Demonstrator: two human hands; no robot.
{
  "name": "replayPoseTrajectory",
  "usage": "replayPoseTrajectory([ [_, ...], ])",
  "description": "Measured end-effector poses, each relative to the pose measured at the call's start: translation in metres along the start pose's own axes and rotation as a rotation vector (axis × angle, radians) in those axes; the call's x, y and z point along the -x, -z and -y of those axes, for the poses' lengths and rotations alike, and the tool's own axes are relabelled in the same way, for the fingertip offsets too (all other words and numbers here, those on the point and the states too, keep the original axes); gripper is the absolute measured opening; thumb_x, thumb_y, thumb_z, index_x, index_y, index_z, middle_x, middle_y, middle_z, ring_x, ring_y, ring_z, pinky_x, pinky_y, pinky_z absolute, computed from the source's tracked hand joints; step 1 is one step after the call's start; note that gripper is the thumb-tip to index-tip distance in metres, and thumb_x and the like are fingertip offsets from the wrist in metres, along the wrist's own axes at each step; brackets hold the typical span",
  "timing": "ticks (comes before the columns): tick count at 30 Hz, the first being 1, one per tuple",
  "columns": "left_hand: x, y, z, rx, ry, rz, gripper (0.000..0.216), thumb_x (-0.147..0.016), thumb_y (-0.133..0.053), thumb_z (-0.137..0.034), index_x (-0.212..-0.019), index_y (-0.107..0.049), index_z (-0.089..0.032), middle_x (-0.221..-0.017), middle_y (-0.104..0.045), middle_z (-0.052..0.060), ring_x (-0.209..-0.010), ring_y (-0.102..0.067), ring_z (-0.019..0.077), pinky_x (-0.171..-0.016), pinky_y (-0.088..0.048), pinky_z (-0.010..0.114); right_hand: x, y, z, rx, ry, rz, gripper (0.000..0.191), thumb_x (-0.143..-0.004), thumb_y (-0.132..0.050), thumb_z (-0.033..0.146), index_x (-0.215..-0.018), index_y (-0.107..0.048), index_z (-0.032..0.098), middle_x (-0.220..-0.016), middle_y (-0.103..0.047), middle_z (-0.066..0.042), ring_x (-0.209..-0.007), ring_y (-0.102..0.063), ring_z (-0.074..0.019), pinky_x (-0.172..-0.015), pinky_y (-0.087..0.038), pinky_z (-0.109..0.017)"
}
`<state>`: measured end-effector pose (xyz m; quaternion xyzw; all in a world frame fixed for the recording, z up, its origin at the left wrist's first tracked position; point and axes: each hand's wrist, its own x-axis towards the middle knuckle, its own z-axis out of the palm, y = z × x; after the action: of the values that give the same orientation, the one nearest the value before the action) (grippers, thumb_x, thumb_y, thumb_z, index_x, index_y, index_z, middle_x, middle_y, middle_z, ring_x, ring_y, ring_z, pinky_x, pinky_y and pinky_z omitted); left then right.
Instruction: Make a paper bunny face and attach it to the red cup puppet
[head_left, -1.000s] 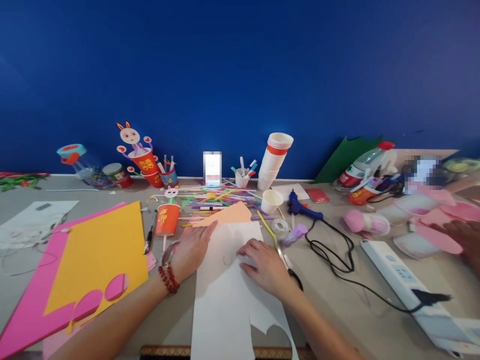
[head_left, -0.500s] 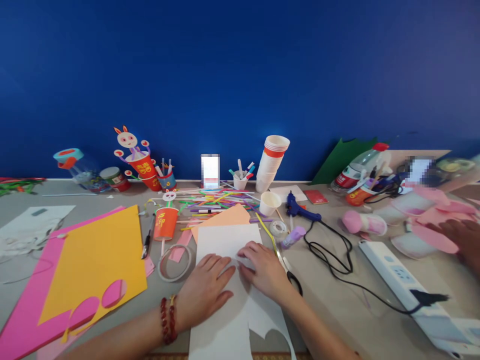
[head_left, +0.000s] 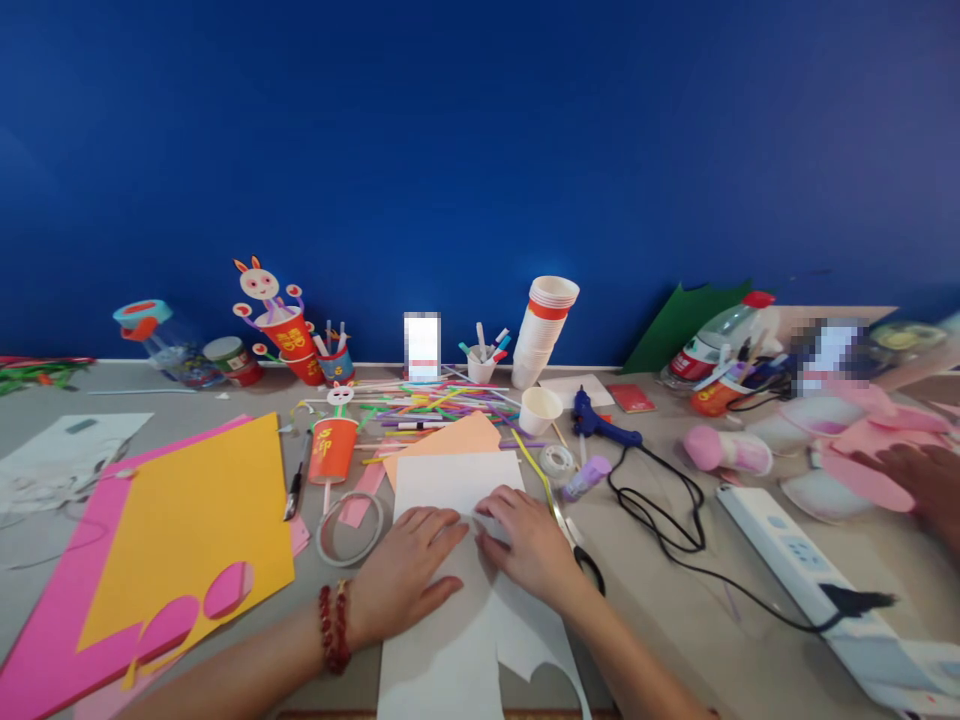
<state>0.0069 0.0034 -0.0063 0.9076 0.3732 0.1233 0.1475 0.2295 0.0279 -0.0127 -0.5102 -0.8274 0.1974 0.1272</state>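
My left hand [head_left: 409,572], with a beaded bracelet [head_left: 335,627] at the wrist, rests on a sheet of white paper [head_left: 442,655]. Its fingers are stretched out, the thumb apart. My right hand [head_left: 529,548] lies on the same paper from the other side, fingers bent slightly and spread, tips close to the left hand's. Near the bottom edge the paper has a curved cut-out on its right part. Under its far end lies peach paper [head_left: 450,443]. Scissors [head_left: 589,570] lie partly hidden beside my right hand, and a roll of tape [head_left: 322,540] beside my left.
Yellow card [head_left: 202,510] over pink card lies at left. Behind are an orange paper cup [head_left: 334,450], coloured sticks [head_left: 442,400] and stacked paper cups [head_left: 547,325]. To the right are a glue gun [head_left: 607,428], a power strip [head_left: 806,570] and another person's hand [head_left: 919,475].
My left hand has shifted very slightly, its fingers a little straighter on the paper. My right hand stays nearly in place. The view has tilted up a touch.
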Motion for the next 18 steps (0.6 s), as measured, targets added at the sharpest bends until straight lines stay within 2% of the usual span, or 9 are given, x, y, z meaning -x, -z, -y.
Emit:
replayPoseTrajectory([
  [4, -0.002, 0.008, 0.013, 0.068, 0.016, -0.094, 0.039, -0.093, -0.053, -0.026, -0.131, -0.050, -0.019, -0.132, -0.057, 0.012, -0.121, -0.053, 0.0237, -0.104, -0.047, 0.040, 0.001, 0.000, -0.001, 0.002, 0.013, 0.001, 0.025, -0.080, -0.065, 0.021, -0.105, -0.063, 0.021, -0.106, -0.062, -0.005, -0.098, -0.057, -0.0231, -0.082, -0.042, -0.032],
  [8, -0.009, 0.025, 0.028, 0.057, 0.081, -0.181, 0.029, -0.096, -0.048, -0.024, -0.123, -0.057, -0.021, -0.123, -0.064, 0.009, -0.116, -0.058, 0.0217, -0.100, -0.050, 0.037, 0.000, 0.002, -0.001, 0.015, -0.006, 0.016, 0.025, -0.081, -0.064, 0.022, -0.106, -0.063, 0.022, -0.105, -0.063, -0.005, -0.098, -0.058, -0.0231, -0.082, -0.042, -0.032],
  [11, -0.017, 0.034, 0.039, 0.021, 0.120, -0.205, 0.026, -0.098, -0.045, -0.026, -0.118, -0.060, -0.021, -0.121, -0.065, 0.008, -0.114, -0.059, 0.0217, -0.100, -0.049, 0.038, -0.001, 0.003, 0.000, 0.007, -0.002, 0.011, 0.023, -0.082, -0.064, 0.023, -0.105, -0.064, 0.022, -0.104, -0.063, -0.004, -0.096, -0.059, -0.0224, -0.082, -0.042, -0.031],
  [15, -0.032, 0.034, 0.057, -0.109, 0.127, -0.234, 0.031, -0.095, -0.049, -0.027, -0.123, -0.058, -0.019, -0.129, -0.061, 0.012, -0.122, -0.054, 0.0271, -0.105, -0.044, 0.047, -0.002, 0.004, -0.001, -0.006, -0.011, 0.003, 0.021, -0.083, -0.066, 0.025, -0.103, -0.064, 0.023, -0.102, -0.064, -0.004, -0.093, -0.060, -0.0216, -0.080, -0.043, -0.030],
  [18, -0.046, 0.034, 0.071, -0.202, 0.179, -0.213, 0.032, -0.095, -0.046, -0.023, -0.125, -0.057, -0.018, -0.130, -0.060, 0.012, -0.122, -0.054, 0.0264, -0.103, -0.045, 0.045, -0.003, 0.004, -0.002, -0.018, -0.021, 0.011, 0.023, -0.082, -0.067, 0.026, -0.105, -0.065, 0.023, -0.104, -0.064, -0.004, -0.091, -0.061, -0.0211, -0.078, -0.044, -0.029],
])
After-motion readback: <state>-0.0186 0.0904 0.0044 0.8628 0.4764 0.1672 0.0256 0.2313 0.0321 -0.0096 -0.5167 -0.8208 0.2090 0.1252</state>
